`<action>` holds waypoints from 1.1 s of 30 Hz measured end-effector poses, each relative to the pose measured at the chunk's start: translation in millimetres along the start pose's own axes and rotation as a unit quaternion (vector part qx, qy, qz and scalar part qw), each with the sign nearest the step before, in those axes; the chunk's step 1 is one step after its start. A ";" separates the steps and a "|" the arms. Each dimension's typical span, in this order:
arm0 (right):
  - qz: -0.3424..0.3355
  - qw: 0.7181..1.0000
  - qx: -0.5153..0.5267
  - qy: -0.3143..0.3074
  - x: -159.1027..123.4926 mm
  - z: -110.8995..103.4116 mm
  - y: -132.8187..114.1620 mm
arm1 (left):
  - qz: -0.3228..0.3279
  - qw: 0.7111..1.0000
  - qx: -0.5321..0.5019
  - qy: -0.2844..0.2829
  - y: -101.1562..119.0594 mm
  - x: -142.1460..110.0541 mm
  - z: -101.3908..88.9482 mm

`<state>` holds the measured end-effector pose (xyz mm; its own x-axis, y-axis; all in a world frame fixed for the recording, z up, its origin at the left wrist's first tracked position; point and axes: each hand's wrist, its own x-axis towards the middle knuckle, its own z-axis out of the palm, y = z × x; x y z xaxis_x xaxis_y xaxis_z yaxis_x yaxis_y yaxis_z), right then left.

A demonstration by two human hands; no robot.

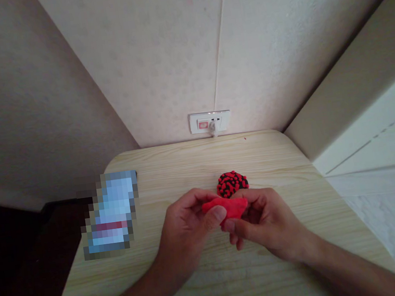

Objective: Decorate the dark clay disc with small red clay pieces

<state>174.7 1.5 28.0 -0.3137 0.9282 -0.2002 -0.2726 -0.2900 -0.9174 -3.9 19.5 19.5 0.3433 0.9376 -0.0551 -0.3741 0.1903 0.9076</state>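
Note:
A soft, bright red lump that looks like modelling clay (232, 207) is held between my two hands, above the table. My left hand (192, 224) grips its left side, the thumb pressed on top. At the right end, my right hand (265, 217) pinches it with thumb and fingers; some of those fingers are hidden behind the lump. Just beyond the hands lies a round black piece (231, 182) dotted all over with small red bits. Its near edge is partly covered by my hands.
The wooden table (171, 171) has rounded far corners and meets a papered wall. A blurred phone-like slab (113, 212) lies at the left edge. A wall socket (210, 122) with a plug sits behind the table. White bedding (371, 222) is at the right.

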 end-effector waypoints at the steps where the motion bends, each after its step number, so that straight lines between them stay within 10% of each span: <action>1: 0.011 1.000 0.005 -0.010 -0.5 -0.3 -0.7 | -0.006 1.000 0.006 -0.005 1.8 0.5 -0.5; 10: 0.040 0.990 0.056 -0.120 -4.1 -5.9 -6.8 | -0.154 0.961 -0.205 -0.107 2.3 -2.5 12.7; 17: -0.052 0.996 -0.052 -0.045 -2.0 -9.7 1.4 | -0.073 0.995 -0.073 0.000 -3.0 0.1 3.9; 26: -0.026 0.997 0.074 -0.025 1.2 -6.6 13.9 | -0.091 0.972 -0.191 -0.099 -6.1 -2.4 8.2; 33: -0.078 0.982 -0.172 -0.015 -3.5 -7.8 3.5 | -0.047 0.998 -0.020 -0.045 -6.4 0.9 -0.5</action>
<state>182.0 -0.9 22.8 -0.3204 0.9464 -0.0421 0.0026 -0.0436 -0.9990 -1.6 19.3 13.4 0.4537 0.8855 -0.1003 -0.3704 0.2898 0.8825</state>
